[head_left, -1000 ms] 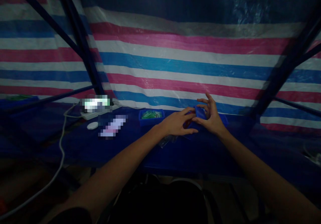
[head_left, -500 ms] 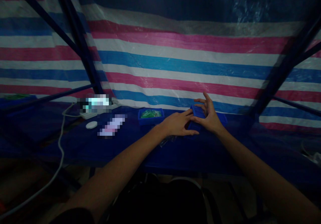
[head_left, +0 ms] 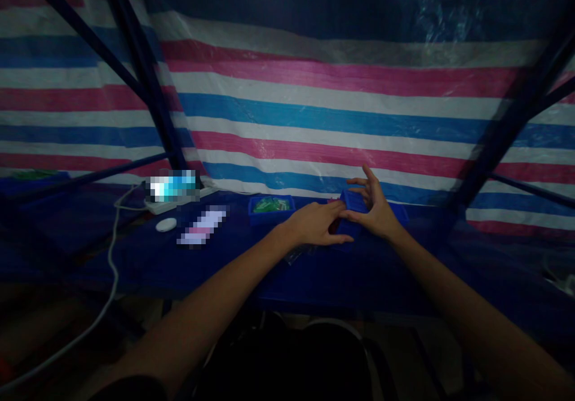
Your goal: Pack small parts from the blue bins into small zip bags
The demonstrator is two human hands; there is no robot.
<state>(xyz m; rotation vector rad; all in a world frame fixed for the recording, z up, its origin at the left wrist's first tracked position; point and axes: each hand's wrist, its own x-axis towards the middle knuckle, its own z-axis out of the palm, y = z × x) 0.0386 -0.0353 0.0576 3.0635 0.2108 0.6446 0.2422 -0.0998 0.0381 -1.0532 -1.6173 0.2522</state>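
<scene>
My right hand [head_left: 376,212] grips a small blue plastic bin [head_left: 354,202] that stands tilted on its side, thumb on the near side and some fingers raised behind. Close against the bin's left side is my left hand [head_left: 314,222], palm down, its fingers stretched forward and its thumb spread apart. Small reddish things [head_left: 333,201] show just past the left fingertips, too small to make out. Part of the bin and what lies under the left hand are hidden.
Left of my hands sits a blue bin [head_left: 271,211] with green pieces. Another blue bin [head_left: 399,212] is partly behind my right wrist. Clear plastic wrap [head_left: 300,254] lies under my left wrist. Farther left are a phone [head_left: 203,226], a white round disc [head_left: 166,225] and a power strip [head_left: 182,200].
Reddish bits have come into sight by the left fingertips and the tilted bin. My left hand has shifted slightly; the right keeps its hold. The view has moved a little.
</scene>
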